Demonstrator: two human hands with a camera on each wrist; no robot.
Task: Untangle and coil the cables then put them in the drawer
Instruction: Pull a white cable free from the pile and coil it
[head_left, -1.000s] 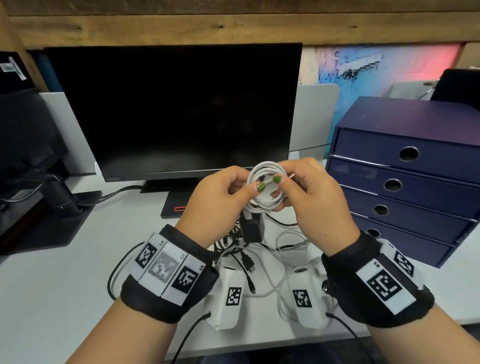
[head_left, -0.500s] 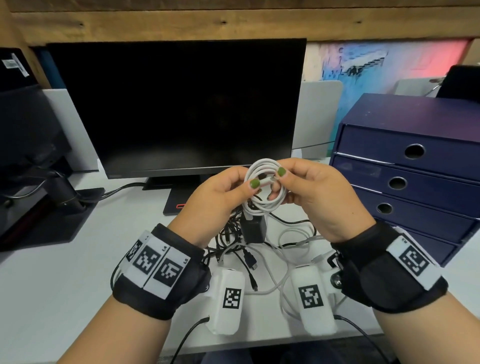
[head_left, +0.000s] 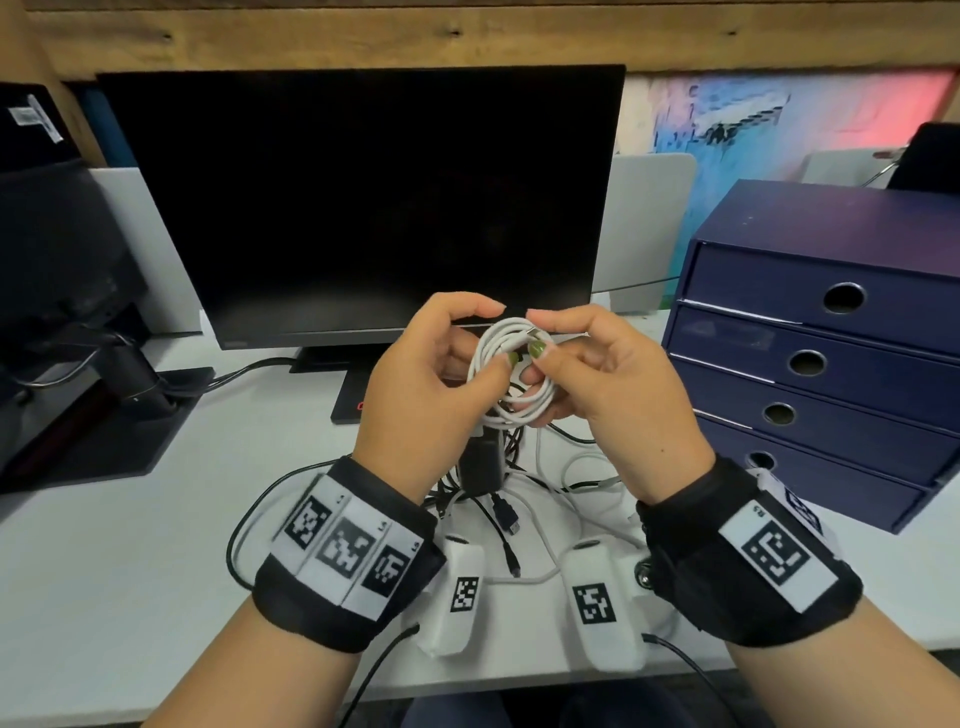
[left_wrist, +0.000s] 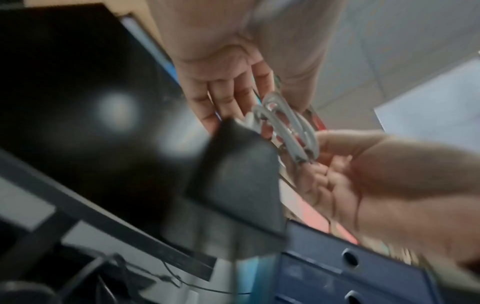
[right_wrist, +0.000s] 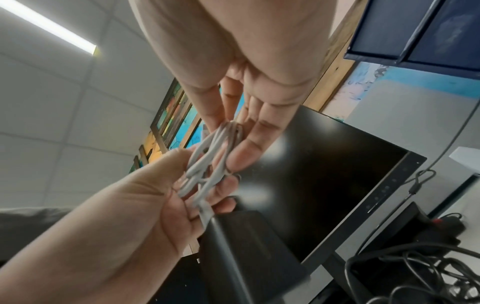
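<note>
**Head view: white coil in both hands, tail not secured**

Head view: left hand and right hand both pinch the white cable coil, fingers curled round its loops, held above the middle of the desk. Drawer unit stands at the right edge, all drawers closed.

Risk: either pinch slackens and the loops spring open. The black adapter hanging just under the coil could snag the loose cable pile when lifted.

Right wrist view shows separate strands fanned between fingertips; the head view hides that. Left wrist view is blurred.
</note>
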